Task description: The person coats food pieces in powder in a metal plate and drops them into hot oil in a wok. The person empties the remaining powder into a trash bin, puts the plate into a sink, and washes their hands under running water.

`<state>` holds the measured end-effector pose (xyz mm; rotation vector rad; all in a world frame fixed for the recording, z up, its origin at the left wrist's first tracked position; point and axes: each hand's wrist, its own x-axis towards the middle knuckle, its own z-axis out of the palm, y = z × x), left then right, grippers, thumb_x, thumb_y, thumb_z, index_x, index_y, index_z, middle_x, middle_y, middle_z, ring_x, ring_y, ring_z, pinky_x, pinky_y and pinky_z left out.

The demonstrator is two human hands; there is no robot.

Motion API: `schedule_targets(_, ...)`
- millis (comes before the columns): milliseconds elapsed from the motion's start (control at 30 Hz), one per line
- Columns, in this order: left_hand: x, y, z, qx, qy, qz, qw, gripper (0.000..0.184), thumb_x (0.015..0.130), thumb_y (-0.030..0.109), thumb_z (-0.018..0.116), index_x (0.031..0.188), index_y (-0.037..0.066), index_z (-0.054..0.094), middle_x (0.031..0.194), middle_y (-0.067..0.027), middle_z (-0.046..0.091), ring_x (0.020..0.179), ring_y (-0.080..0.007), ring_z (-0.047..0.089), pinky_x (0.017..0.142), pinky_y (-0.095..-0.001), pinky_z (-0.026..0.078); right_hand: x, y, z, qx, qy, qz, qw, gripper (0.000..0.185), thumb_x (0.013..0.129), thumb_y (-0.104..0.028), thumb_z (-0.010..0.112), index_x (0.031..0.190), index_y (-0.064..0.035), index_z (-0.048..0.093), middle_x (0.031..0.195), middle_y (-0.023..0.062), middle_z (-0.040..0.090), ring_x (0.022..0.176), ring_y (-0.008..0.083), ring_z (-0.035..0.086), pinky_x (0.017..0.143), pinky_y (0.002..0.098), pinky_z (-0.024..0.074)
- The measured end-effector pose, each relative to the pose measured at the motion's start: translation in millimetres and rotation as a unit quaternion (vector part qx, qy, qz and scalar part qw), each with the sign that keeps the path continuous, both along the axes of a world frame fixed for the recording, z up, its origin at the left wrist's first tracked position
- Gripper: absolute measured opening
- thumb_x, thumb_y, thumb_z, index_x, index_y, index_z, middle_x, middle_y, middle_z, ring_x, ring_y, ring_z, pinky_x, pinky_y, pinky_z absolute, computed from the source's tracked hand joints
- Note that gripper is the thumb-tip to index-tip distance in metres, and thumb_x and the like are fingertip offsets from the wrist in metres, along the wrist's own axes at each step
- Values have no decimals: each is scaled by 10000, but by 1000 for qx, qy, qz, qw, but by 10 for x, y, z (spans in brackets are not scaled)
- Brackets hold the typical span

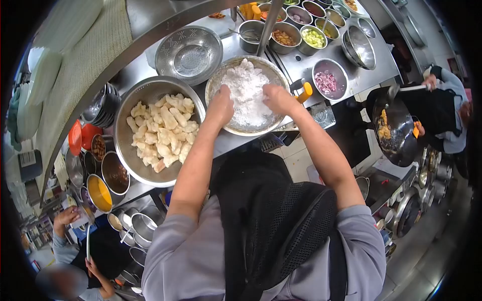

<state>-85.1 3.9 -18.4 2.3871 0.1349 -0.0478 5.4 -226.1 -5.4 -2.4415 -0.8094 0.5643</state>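
Both of my hands are inside a wide metal bowl heaped with white flour-like powder. My left hand is at the left side of the heap, its fingers curled down at the powder. At the right side, my right hand has its fingers bent into the powder. Whatever either hand may hold is hidden. To the left stands a large metal bowl with many pale, coated pieces. Behind the two bowls is an empty perforated colander.
Chopped red onion fills a bowl at the right. Ingredient tins line the back. Pots and an orange-yellow liquid stand at the left. One person holds a wok at the right; another is at the lower left.
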Motion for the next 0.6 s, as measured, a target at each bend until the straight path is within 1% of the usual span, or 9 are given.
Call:
schedule_targets(33, -3, -4, 52, -12, -7, 3, 1000, 318, 911, 38, 572, 1225, 43, 527, 1149, -290, 615, 1063, -493, 607, 922, -539, 483, 42, -33, 43, 29, 26, -19, 999, 312, 861, -109, 676, 1142, -5, 587, 1036, 271, 678, 1007, 476, 653, 906, 490, 516)
schedule_targets(67, 9, -59, 104, 16, -25, -8, 1000, 383, 906, 6, 522, 1281, 85, 525, 1148, -262, 607, 1050, -483, 614, 909, -545, 492, 81, -111, -101, 104, -25, -25, 994, 304, 860, -101, 683, 1137, -10, 597, 910, 207, 707, 822, 355, 697, 752, 433, 555)
schedule_targets(200, 147, -383, 176, 67, -19, -35, 997, 363, 930, 181, 629, 1275, 90, 562, 1206, -247, 552, 1086, -447, 605, 942, -510, 488, 73, -183, 197, 274, 270, -190, 904, 311, 878, -65, 669, 1187, -38, 654, 838, 63, 642, 627, 85, 555, 526, 270, 499)
schedule_targets(300, 169, -473, 47, 130, 17, -21, 991, 365, 924, 213, 647, 1267, 102, 586, 1168, -246, 598, 1070, -435, 622, 922, -518, 497, 181, -240, 179, 252, 270, -182, 911, 373, 874, -53, 650, 1247, -71, 659, 921, 124, 665, 625, 157, 621, 553, 328, 537)
schedule_targets(333, 167, -459, 8, 111, 26, -5, 993, 361, 930, 218, 643, 1268, 103, 590, 1149, -243, 616, 1064, -432, 629, 910, -511, 501, 264, -237, 24, 233, 97, -123, 960, 361, 874, -47, 639, 1234, -55, 663, 976, 154, 660, 649, 191, 651, 574, 349, 553)
schedule_targets(400, 109, -339, 3, 78, 48, 23, 996, 352, 943, 227, 636, 1271, 104, 600, 1111, -238, 653, 1053, -426, 641, 886, -497, 508, 354, -146, -253, 176, -249, -5, 952, 339, 874, -35, 619, 1209, -24, 669, 1088, 212, 650, 698, 260, 711, 616, 390, 585)
schedule_targets(500, 18, -146, 142, -49, 8, 23, 998, 351, 952, 219, 631, 1281, 100, 595, 1164, -251, 674, 1047, -452, 653, 903, -486, 513, 287, 132, -269, -82, -213, 12, 974, 269, 871, -22, 596, 1121, 33, 678, 1212, 291, 586, 826, 345, 747, 703, 433, 613)
schedule_targets(533, 9, -105, 176, -84, 3, 24, 996, 319, 974, 225, 612, 1264, 93, 604, 1158, -238, 690, 1066, -442, 658, 908, -446, 512, 289, 196, -358, -105, -205, 22, 973, 135, 880, -16, 561, 957, 39, 657, 1186, 281, 554, 859, 387, 740, 716, 443, 615)
schedule_targets(600, -20, -46, 253, -110, 1, 59, 992, 323, 972, 228, 615, 1265, 93, 591, 1101, -223, 703, 1032, -424, 672, 903, -429, 510, 362, 224, -359, -123, -217, 57, 967, 177, 884, -32, 583, 1021, 38, 670, 1198, 285, 567, 869, 352, 750, 732, 423, 622)
